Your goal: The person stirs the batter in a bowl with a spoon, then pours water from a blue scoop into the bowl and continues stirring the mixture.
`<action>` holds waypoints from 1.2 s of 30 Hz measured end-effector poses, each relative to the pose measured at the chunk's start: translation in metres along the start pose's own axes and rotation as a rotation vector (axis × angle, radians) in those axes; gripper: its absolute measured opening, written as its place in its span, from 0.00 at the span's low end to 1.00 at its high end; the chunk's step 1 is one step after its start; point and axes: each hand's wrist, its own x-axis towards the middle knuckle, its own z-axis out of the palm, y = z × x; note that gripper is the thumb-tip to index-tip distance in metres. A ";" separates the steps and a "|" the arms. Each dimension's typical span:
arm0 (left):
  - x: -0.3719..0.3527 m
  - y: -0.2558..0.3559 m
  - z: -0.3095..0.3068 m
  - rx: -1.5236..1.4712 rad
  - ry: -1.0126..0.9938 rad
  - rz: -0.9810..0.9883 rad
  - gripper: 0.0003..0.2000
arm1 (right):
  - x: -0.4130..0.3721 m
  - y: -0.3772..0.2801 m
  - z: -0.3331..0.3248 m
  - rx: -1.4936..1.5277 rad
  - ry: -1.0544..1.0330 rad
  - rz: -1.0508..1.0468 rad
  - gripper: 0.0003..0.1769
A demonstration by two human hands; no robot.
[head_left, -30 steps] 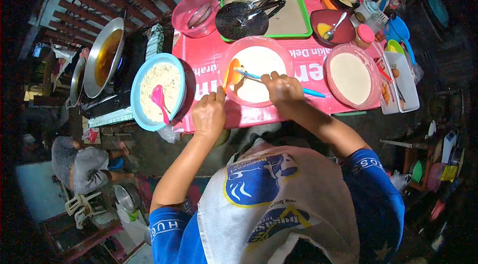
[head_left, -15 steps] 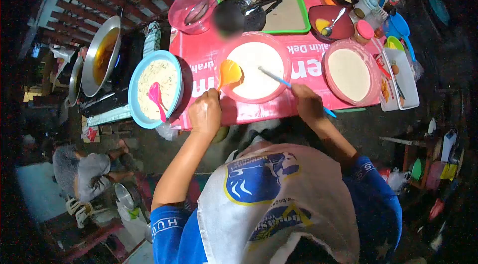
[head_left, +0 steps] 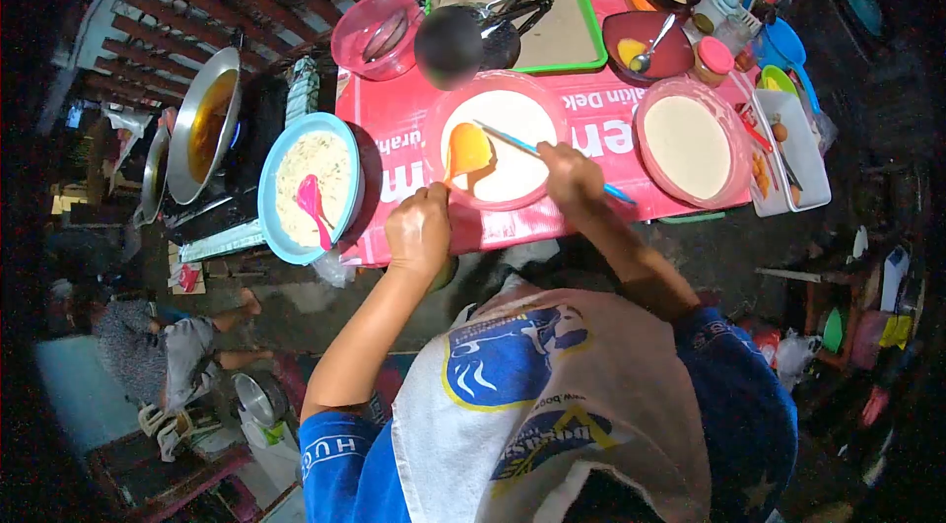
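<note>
My left hand (head_left: 419, 229) is closed around the handle of an orange ladle (head_left: 470, 150). The ladle's bowl is over the white batter in a pink basin (head_left: 555, 94). In my right hand (head_left: 572, 175) is a knife (head_left: 507, 138) with a blue handle and a thin grey blade. Its tip comes right to the ladle's upper edge. To the left of the basin stands a light blue basin (head_left: 264, 190) of pale batter with green flecks, a pink spoon (head_left: 310, 200) lying in it. Another pink basin (head_left: 741, 163) of white batter is to the right.
A wok (head_left: 233, 119) of brown oil sits on the stove at left. Behind the basins are a black pan (head_left: 505, 45), a green-edged tray (head_left: 594, 25) and a dark red bowl (head_left: 680, 58). A white container (head_left: 810, 163) stands at right. Someone (head_left: 133, 350) sits at lower left.
The orange ladle has moved from the basin's left rim in over the batter. My right hand has moved left and up, bringing the knife's blade to the ladle.
</note>
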 end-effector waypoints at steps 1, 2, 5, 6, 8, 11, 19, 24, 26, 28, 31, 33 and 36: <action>0.000 -0.002 -0.001 -0.073 -0.031 -0.076 0.07 | 0.000 0.007 -0.002 0.004 -0.008 0.030 0.09; 0.001 -0.006 0.001 -0.070 -0.032 -0.081 0.07 | 0.000 0.012 -0.006 0.009 -0.019 0.059 0.09; 0.008 -0.030 0.013 -0.544 -0.210 -0.410 0.19 | -0.013 0.014 -0.025 0.168 0.061 0.034 0.12; 0.008 -0.033 0.016 -0.543 -0.211 -0.411 0.19 | -0.020 0.013 -0.028 0.215 0.119 -0.001 0.13; 0.012 -0.033 0.015 -1.057 -0.499 -0.864 0.18 | -0.031 -0.001 -0.034 0.305 0.042 0.036 0.14; 0.016 -0.019 -0.003 -1.199 -0.587 -0.930 0.18 | -0.031 -0.008 -0.018 0.368 -0.014 -0.009 0.15; 0.005 -0.024 0.006 -1.069 -0.606 -0.760 0.21 | -0.014 0.033 -0.004 0.592 -0.101 0.155 0.12; -0.005 -0.025 0.017 -0.576 -0.257 -0.281 0.20 | 0.000 0.030 -0.012 0.795 -0.220 0.490 0.12; -0.005 -0.020 0.019 -0.318 -0.134 -0.119 0.18 | 0.004 0.027 -0.014 1.125 -0.388 0.640 0.12; -0.002 -0.015 0.015 -0.272 -0.090 -0.109 0.16 | -0.001 0.030 -0.005 1.049 -0.500 0.613 0.11; -0.001 -0.016 0.012 -0.229 0.017 -0.080 0.16 | -0.011 0.037 0.002 0.801 -0.514 0.416 0.09; -0.004 -0.023 0.013 -0.240 0.033 -0.082 0.15 | -0.012 0.031 -0.016 0.630 -0.420 0.248 0.09; -0.003 -0.029 0.006 -0.169 0.050 -0.133 0.15 | -0.009 0.023 -0.051 0.511 -0.383 0.242 0.07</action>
